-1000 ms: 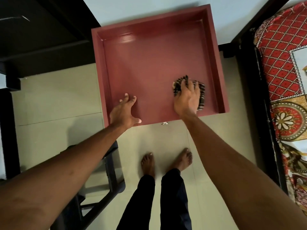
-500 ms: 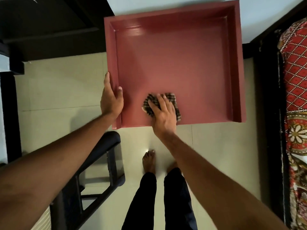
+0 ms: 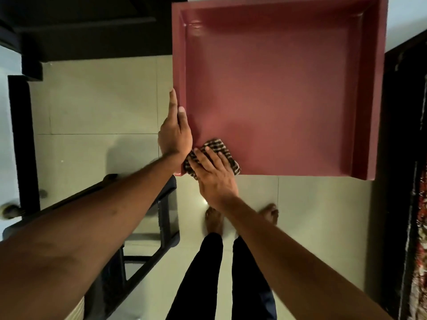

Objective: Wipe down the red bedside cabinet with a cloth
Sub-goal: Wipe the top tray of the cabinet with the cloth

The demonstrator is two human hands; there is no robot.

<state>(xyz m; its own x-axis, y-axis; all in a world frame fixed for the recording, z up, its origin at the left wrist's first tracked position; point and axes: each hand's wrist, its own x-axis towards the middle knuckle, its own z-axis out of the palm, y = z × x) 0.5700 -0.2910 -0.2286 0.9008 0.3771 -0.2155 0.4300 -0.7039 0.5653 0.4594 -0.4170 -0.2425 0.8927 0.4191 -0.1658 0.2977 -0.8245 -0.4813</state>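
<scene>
Head view, straight down on the cabinet: its red top is a flat panel with a raised rim on the left, far and right sides and an open near edge. It stands on the tiled floor, with a dark stool at near left and a patterned bedspread at far right. The checked cloth is bunched in the near-left corner of the top, against the foot of the left rim and right at the near edge. The right hand lies flat on the cloth, fingers straight and spread, pressing down rather than clutching. The left hand braces the left rim, with fingers straight along the outer face and the thumb lying on the rim top; nothing is curled round it. Progress is my read only. The wipe of the top is under way and is now at the near-left corner. The panel looks uniformly clean, with a sheen at far left and no visible dust line or wet streak, so I can't tell which parts are already covered. Probably still open: the rim tops, the inner rim faces and the far corners. The front and outer sides of the cabinet are out of sight from here, so their state is unknown. I'd call it mid-task, not close to done.
</scene>
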